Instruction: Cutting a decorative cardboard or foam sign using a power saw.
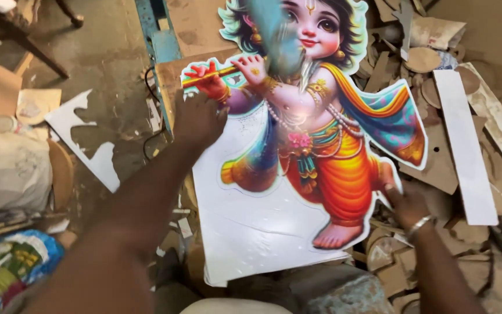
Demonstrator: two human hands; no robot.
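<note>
Hands rest on opposite edges of a large printed board cutout (315, 145), a glossy picture of a childlike figure with dark curls, a flute, a blue and orange scarf and bright orange trousers, part of its white backing uncut below and to the left of the figure. The left hand (197, 119) lies flat on the upper left part of the cutout, fingers spread and pressed down just below the figure's flute arm, so its grip is open-palmed and not pinching anything. The right hand (407, 203), with a metal bangle (419, 224) on its wrist, sits at the cutout's right edge beside the orange leg; its fingers touch the edge, but whether they curl under and pinch the board I cannot tell. The cutout lies tilted on a low work surface whose blue metal rail (161, 40) shows at the top left (the rest is covered by the board itself). A blurred bluish streak (280, 40) crosses the figure's face and chest. To the right, on the floor, lie heaps of brown board offcuts (437, 168), round discs among them, and a long white strip (466, 145). To the left, a jagged white scrap (85, 142) lies on the dusty floor (106, 64), near a pale sack (7, 171) and a coloured printed bag (13, 261) at the bottom left corner.
</note>
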